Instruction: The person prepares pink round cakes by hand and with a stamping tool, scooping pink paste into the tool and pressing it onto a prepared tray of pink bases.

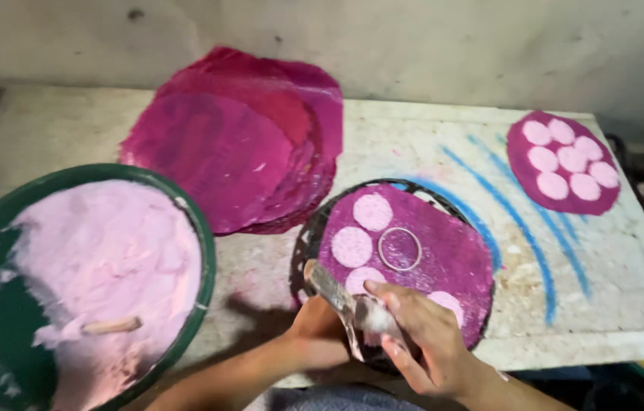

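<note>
The right hand (421,335) has its grip closed around a flat scraping tool (337,297) coated in pale paste, the index finger laid along it. The left hand (322,335) sits just behind and below, its grip curled against the near edge of a round dark wire rack (307,236); whether it clamps the rack or only steadies it, I cannot tell. On the rack lies one magenta cloth disc (444,259) carrying four pale pink paste rounds (372,211) and one metal ring mould (400,249), which sits between the rounds, just ahead of the tool's tip.

To the left stands one green basin (204,259) of pink paste with one wooden stick (111,326) lying in it. Behind the rack rests one stack of bare magenta cloths (238,137). Far right on the white surface (604,266), streaked with blue, lies a second cloth disc (524,164) bearing seven pink rounds.
</note>
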